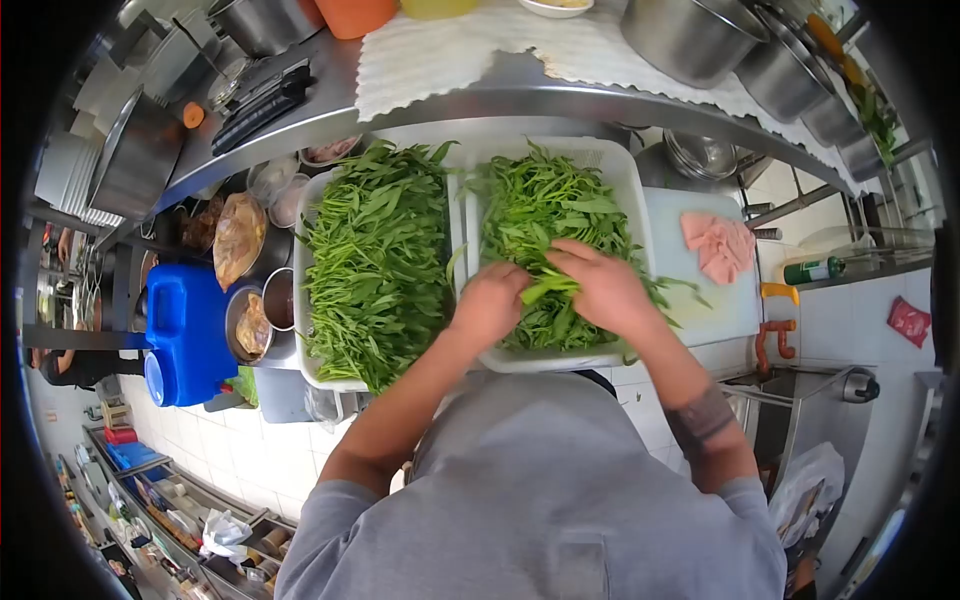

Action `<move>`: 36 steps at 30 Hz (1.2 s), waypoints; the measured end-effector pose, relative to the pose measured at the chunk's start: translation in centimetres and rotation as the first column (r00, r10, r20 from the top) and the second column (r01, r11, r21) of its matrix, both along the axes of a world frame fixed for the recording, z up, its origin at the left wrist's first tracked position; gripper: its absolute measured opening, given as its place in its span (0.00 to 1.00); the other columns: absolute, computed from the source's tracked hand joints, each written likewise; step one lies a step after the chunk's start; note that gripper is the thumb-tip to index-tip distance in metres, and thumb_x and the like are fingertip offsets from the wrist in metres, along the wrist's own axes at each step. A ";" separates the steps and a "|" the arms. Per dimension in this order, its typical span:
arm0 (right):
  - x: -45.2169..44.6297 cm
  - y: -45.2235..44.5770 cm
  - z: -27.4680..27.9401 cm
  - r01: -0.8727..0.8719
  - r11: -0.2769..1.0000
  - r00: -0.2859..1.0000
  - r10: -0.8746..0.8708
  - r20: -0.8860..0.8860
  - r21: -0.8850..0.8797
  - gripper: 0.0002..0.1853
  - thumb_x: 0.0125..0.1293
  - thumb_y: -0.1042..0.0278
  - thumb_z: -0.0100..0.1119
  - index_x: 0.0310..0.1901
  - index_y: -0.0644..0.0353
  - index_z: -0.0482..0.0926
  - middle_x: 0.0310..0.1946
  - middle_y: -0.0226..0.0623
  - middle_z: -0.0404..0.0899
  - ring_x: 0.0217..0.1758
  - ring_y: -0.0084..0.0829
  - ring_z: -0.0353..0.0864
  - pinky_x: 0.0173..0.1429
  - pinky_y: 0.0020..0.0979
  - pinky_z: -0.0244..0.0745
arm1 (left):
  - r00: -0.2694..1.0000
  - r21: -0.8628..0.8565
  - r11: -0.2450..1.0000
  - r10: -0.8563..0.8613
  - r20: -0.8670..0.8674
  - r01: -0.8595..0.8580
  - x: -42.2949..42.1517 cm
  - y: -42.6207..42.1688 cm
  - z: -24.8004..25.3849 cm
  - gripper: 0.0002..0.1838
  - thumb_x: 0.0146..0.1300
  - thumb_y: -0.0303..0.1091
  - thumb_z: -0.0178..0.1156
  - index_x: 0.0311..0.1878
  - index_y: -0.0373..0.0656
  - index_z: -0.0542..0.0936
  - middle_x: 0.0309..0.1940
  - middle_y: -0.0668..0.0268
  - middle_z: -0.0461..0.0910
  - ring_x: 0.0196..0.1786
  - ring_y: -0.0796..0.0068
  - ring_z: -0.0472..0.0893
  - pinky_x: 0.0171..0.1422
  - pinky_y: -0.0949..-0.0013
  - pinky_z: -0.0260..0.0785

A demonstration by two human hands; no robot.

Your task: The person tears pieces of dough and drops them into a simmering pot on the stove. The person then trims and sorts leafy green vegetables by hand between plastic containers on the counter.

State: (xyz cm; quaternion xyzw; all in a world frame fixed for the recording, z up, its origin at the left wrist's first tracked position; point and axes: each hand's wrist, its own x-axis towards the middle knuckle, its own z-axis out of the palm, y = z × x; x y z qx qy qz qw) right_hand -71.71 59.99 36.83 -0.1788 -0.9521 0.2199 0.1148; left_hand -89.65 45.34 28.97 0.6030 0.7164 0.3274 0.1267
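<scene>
Over the right-hand white basket [642,215], both of my hands are on a bunch of leafy green stems [548,287]. My left hand [490,303] is closed at the cut ends of the stems, its fingertips partly hidden. From the other side my right hand [600,288] grips the same bunch, fingers bent round it. Beneath the hands, more long-leaved greens [555,195] fill this basket. A second white basket [312,352] stands close on the left, heaped with the same kind of greens [375,250].
A pink cloth [718,246] lies on a white cutting board [665,210] at right. To the left are a blue jerrycan [190,325], a bagged food item [238,238] and metal bowls [250,325]. A steel shelf [440,105] with pots and knives [262,110] runs above the baskets.
</scene>
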 end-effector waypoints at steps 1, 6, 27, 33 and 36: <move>-1.2 -0.2 -1.1 0.001 1.000 1.000 -0.001 0.003 0.001 0.26 0.58 0.83 0.61 0.61 0.59 0.85 0.62 0.46 0.84 0.50 0.52 0.90 0.53 0.48 0.87 | 0.997 -0.002 0.999 -0.042 0.058 0.042 0.1 -0.1 0.0 0.14 0.59 0.20 0.63 0.48 0.36 0.85 0.47 0.52 0.85 0.56 0.47 0.83 0.63 0.49 0.76; -1.6 0.7 -1.3 0.093 0.995 0.967 -0.096 0.237 0.022 0.26 0.56 0.81 0.65 0.58 0.56 0.85 0.55 0.39 0.82 0.55 0.49 0.86 0.59 0.47 0.84 | 0.902 0.064 0.973 0.179 0.392 -0.221 0.7 -0.4 -0.1 0.11 0.68 0.17 0.62 0.51 0.35 0.84 0.43 0.58 0.87 0.45 0.62 0.87 0.50 0.64 0.80; 0.8 -1.5 -1.3 0.108 0.990 0.994 -0.108 0.013 -0.091 0.23 0.56 0.80 0.66 0.56 0.55 0.86 0.54 0.40 0.87 0.51 0.51 0.88 0.53 0.48 0.84 | 0.996 -0.139 0.989 -0.046 0.072 0.056 1.6 1.9 2.7 0.17 0.60 0.22 0.69 0.53 0.39 0.82 0.51 0.53 0.84 0.55 0.47 0.84 0.60 0.49 0.78; 2.1 -0.8 1.3 0.139 0.990 0.981 -0.142 -0.132 -0.033 0.25 0.56 0.80 0.68 0.58 0.57 0.85 0.50 0.40 0.86 0.51 0.51 0.87 0.53 0.47 0.83 | 0.949 0.043 0.994 0.081 0.306 -0.099 1.5 0.8 3.2 0.21 0.62 0.22 0.68 0.59 0.40 0.81 0.50 0.52 0.83 0.54 0.46 0.85 0.58 0.49 0.79; 4.7 1.1 3.5 0.156 0.987 0.952 -0.141 -0.273 0.034 0.24 0.57 0.80 0.70 0.58 0.60 0.84 0.47 0.40 0.86 0.48 0.47 0.88 0.53 0.42 0.83 | 0.998 0.018 0.999 0.048 0.042 -0.049 1.2 0.2 0.7 0.14 0.64 0.21 0.66 0.53 0.39 0.83 0.50 0.53 0.83 0.54 0.46 0.84 0.58 0.50 0.79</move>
